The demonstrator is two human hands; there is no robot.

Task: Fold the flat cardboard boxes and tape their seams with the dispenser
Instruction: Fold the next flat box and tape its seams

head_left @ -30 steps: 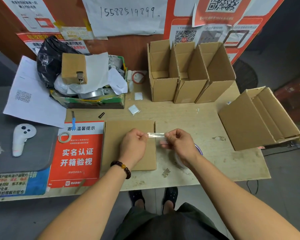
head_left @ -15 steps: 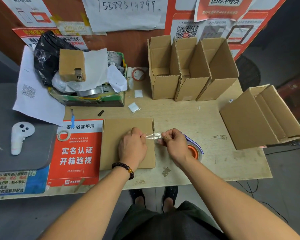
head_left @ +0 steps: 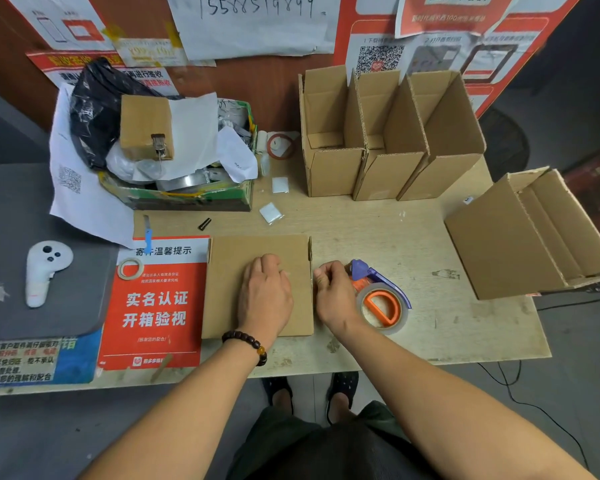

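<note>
i log the left hand (head_left: 264, 296) now pressed curled on the flat cardboard box (head_left: 229, 289), tape strip gone, right hand (head_left: 333, 292) curled at its edge beside the tape dispenser (head_left: 378, 296), grip contents unclear.

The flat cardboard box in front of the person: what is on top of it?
The left hand rests on the flat cardboard box, fingers bent. The cardboard under the hand is hidden. The right hand sits at its right edge.
</note>
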